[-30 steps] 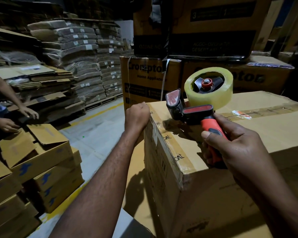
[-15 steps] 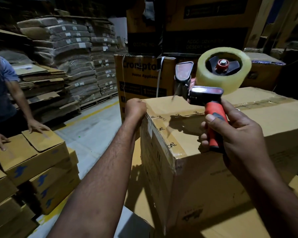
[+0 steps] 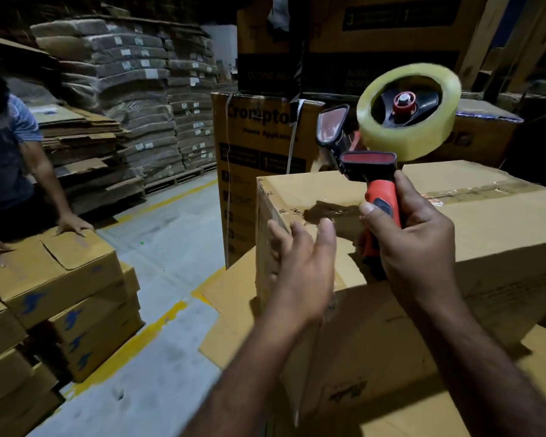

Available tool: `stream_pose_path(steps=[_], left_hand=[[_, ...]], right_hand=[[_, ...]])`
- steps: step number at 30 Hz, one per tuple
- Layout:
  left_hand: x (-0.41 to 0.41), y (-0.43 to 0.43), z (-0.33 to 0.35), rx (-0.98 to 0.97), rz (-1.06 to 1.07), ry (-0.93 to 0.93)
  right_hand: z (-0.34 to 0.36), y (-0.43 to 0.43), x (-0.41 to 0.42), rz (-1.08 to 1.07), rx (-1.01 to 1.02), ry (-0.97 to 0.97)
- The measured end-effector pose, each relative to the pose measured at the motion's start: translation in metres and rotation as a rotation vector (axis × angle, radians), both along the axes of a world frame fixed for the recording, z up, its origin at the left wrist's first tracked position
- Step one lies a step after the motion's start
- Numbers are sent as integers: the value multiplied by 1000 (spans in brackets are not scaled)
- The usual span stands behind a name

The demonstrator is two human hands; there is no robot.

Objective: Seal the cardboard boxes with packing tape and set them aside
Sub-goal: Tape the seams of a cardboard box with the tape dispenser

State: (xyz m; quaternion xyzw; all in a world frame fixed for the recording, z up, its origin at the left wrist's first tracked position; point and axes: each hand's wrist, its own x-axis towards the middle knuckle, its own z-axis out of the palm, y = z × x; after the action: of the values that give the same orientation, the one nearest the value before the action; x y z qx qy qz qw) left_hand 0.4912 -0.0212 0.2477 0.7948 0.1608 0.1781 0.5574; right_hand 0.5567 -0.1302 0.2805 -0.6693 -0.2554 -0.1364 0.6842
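Cardboard fills most of the view: a large brown cardboard box (image 3: 454, 247) sits directly under both hands, its top flaps closed and a strip of clear tape running along the top seam away to the right of the fingers. The right hand (image 3: 413, 238) has its fingers curled tight around the orange-red grip of a handheld tape dispenser with a black frame (image 3: 368, 167), the thumb pressed on the dark pad of the grip. The dispenser is lifted clear of the box top, its shadow lying on the cardboard just left of the right thumb. Above those fingers sits the round roll of clear yellowish packing tape (image 3: 408, 111) on a black and red hub; the roll is slightly blurred.

The left hand (image 3: 300, 266) is spread, fingers apart and holding nothing, at the near left corner of the box; whether the fingertips touch the cardboard I cannot tell. Beyond the fingers of both hands stands a tall printed brown carton (image 3: 259, 146) with lettering. Far left of the left fingers, another person's hand (image 3: 71, 223) rests flat on a smaller brown box with blue marks (image 3: 54, 272), stacked on similar boxes. Behind that are piles of flattened cardboard sheets (image 3: 85, 140) on the grey floor with a yellow line (image 3: 158, 329).
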Motion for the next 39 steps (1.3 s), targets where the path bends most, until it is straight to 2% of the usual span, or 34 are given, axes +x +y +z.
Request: stream_pose_path(steps=[2,4,8,11,15,18,22,27,30,33,35,36,37,38,39], left_hand=[[-12,-16,-18,-12,52,-93],[-16,-30,-32,63,142,-237],[-3,-39,-62,450,330,-662],[17,-16,-68,658,385,-782],[27,13,-62,691,319,-904],[30,61,-62,629,255,-949],[21,137,-61,405,248,-854],[2,203,-29,178,299,-517],[-3,192,3,354,336,-223],[-3,160,32,676,375,117],[-1,122,49,761,384,60],[-1,94,56,685,318,-43],[-1,64,64,522,175,-133],[-2,30,73,271,-24,-135],[-1,0,79,-22,-248,-29]], right_hand=[[-2,0,-4,-23,3,-13],[-3,-1,-7,-36,16,-8],[-3,-2,-8,-55,37,4],[0,-1,-6,-5,85,51],[6,-7,-7,91,123,139],[9,-20,-9,110,90,164],[13,-41,-13,42,23,113],[13,-75,-19,-60,-23,69],[12,-93,-23,-105,-34,76],[10,-110,-28,-161,-21,83],[11,-119,-34,-188,-4,93],[11,-124,-37,-205,2,90],[11,-130,-39,-230,4,87],[11,-135,-41,-257,2,79],[11,-140,-43,-287,5,67]])
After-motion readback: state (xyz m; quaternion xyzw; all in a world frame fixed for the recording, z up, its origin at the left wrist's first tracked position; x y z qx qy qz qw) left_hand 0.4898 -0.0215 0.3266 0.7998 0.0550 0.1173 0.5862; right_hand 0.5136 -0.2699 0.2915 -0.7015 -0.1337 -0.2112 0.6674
